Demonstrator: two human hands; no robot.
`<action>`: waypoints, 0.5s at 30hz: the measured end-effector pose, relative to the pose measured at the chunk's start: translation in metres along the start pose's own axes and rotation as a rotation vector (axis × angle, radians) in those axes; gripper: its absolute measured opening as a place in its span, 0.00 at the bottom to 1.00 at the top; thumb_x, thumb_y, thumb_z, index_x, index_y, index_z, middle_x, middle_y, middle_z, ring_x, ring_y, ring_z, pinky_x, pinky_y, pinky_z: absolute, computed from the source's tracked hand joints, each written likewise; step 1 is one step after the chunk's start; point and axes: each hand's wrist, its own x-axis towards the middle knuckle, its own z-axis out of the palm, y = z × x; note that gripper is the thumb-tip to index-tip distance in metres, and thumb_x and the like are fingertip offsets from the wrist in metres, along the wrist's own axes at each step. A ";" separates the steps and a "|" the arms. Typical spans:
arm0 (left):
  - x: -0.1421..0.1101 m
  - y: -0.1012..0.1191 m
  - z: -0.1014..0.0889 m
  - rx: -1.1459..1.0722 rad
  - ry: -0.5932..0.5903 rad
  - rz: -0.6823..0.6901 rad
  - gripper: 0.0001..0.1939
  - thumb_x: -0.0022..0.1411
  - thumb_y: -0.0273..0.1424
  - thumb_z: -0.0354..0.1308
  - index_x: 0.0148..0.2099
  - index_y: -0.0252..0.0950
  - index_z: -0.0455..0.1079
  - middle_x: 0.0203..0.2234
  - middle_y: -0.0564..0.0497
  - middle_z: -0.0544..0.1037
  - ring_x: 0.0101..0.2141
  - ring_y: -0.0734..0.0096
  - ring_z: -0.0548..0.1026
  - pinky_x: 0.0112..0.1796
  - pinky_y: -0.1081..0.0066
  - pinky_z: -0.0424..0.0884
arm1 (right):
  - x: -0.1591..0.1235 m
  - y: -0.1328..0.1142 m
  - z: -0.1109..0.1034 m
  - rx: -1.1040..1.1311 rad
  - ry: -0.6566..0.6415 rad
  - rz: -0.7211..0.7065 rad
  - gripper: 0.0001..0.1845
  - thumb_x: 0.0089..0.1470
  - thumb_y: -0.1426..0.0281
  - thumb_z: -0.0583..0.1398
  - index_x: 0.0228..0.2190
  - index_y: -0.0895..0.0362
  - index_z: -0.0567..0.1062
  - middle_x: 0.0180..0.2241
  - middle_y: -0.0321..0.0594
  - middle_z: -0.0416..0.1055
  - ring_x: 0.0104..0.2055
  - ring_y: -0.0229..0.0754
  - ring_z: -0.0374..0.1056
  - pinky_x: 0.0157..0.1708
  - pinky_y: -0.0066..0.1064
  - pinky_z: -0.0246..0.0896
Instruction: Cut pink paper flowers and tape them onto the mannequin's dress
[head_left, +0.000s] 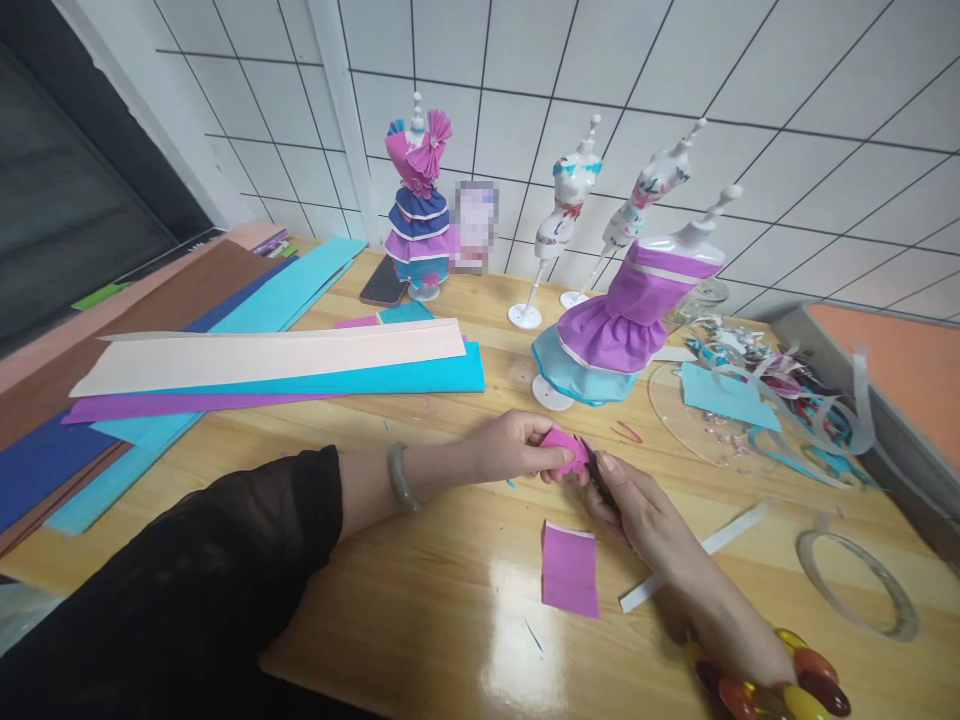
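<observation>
My left hand pinches a small pink-purple piece of crepe paper just above the wooden table. My right hand is closed on dark scissors whose blades meet the edge of that paper. A second folded purple paper piece lies flat on the table just below both hands. A white paper strip passes under my right forearm.
A mannequin in a purple and blue dress stands right behind the hands. Three more small mannequins line the tiled wall, beside a phone. Long crepe sheets cover the left. Scraps in a clear dish and a tape ring lie right.
</observation>
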 end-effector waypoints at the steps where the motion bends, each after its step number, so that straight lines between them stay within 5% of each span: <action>1: 0.000 0.000 0.000 0.008 0.000 -0.004 0.14 0.56 0.38 0.56 0.33 0.30 0.69 0.27 0.47 0.74 0.27 0.77 0.70 0.28 0.76 0.64 | 0.000 0.000 0.000 -0.001 0.002 -0.001 0.23 0.60 0.52 0.44 0.24 0.55 0.61 0.16 0.28 0.50 0.18 0.34 0.46 0.20 0.28 0.45; 15: 0.001 -0.002 -0.001 -0.029 0.026 -0.004 0.13 0.55 0.38 0.57 0.35 0.30 0.68 0.25 0.48 0.73 0.26 0.77 0.70 0.27 0.76 0.64 | 0.001 0.002 -0.002 -0.002 -0.012 0.013 0.22 0.60 0.53 0.44 0.27 0.56 0.63 0.16 0.28 0.51 0.18 0.33 0.46 0.19 0.27 0.44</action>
